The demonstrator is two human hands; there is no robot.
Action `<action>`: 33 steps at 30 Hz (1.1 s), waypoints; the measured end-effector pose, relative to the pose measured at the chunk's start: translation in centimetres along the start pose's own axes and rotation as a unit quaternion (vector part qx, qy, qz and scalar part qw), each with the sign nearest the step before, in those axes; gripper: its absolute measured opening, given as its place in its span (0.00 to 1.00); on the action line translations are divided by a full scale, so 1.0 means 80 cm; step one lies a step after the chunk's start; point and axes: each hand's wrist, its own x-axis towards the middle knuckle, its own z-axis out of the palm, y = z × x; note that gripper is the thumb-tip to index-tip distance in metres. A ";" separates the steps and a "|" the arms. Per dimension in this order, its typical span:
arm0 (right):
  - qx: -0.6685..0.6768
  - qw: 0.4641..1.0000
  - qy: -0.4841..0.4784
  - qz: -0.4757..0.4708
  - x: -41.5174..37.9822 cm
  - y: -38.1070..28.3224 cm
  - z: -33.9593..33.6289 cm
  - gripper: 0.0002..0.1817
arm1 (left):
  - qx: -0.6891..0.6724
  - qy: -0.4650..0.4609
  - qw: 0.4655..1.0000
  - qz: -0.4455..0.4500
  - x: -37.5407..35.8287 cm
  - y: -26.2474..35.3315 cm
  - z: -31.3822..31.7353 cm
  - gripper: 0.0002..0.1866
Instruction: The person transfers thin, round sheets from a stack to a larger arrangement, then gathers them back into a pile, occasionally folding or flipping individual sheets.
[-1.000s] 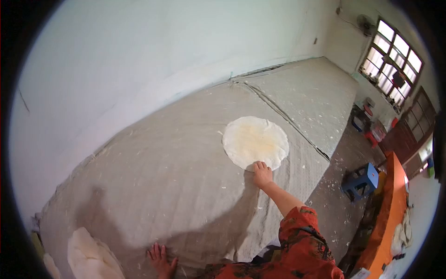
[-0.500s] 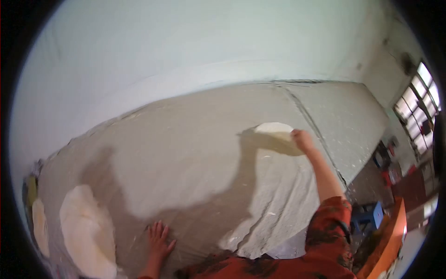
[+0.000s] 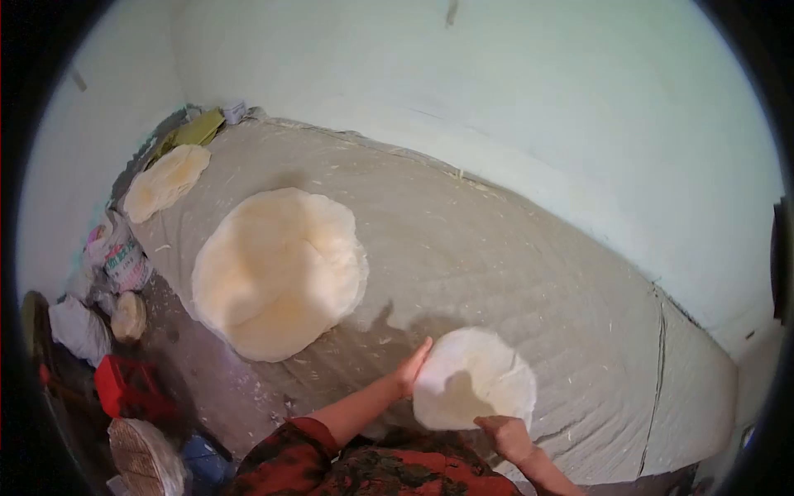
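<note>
My left hand (image 3: 412, 370) is closed at the left edge of a thin, round, pale sheet (image 3: 488, 376) that looks like flatbread. At the near edge of the same sheet, the fingers of my right hand (image 3: 508, 438) pinch its rim. The sheet spans the space between both hands, close to my body, with a shadow across its lower middle. To the left lies a wide, thick pile of similar round sheets (image 3: 281, 273), yellowish in the centre.
A grey-brown cloth (image 3: 496, 248) covers the broad surface, bordered by a pale wall. A smaller pale pile (image 3: 168, 182) lies at the far left corner. On the floor at left are a red plastic container (image 3: 132, 388), a printed sack (image 3: 124, 260) and a white bag (image 3: 80, 325).
The view has swung left. My right hand has brought the round sheet from far right to near my body. My left hand has left the cloth and holds the sheet's left edge.
</note>
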 end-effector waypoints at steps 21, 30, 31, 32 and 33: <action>-0.093 0.976 0.125 -0.150 0.372 -0.166 -0.154 0.16 | 0.022 0.176 0.895 0.409 -0.109 0.405 -0.109 0.16; -0.096 0.979 -0.090 -0.153 0.346 -0.103 0.161 0.28 | 0.331 0.677 0.499 0.428 -0.296 0.214 -0.452 0.26; -0.064 0.985 -0.121 -0.108 0.330 -0.100 0.176 0.27 | 0.237 0.700 0.546 0.396 -0.327 0.179 -0.440 0.23; -0.031 0.986 -0.152 -0.059 0.313 -0.097 0.188 0.26 | 0.265 0.720 0.527 0.365 -0.359 0.138 -0.452 0.21; -0.029 0.985 -0.160 -0.050 0.298 -0.091 0.197 0.26 | 0.210 0.719 0.543 0.379 -0.386 0.099 -0.440 0.19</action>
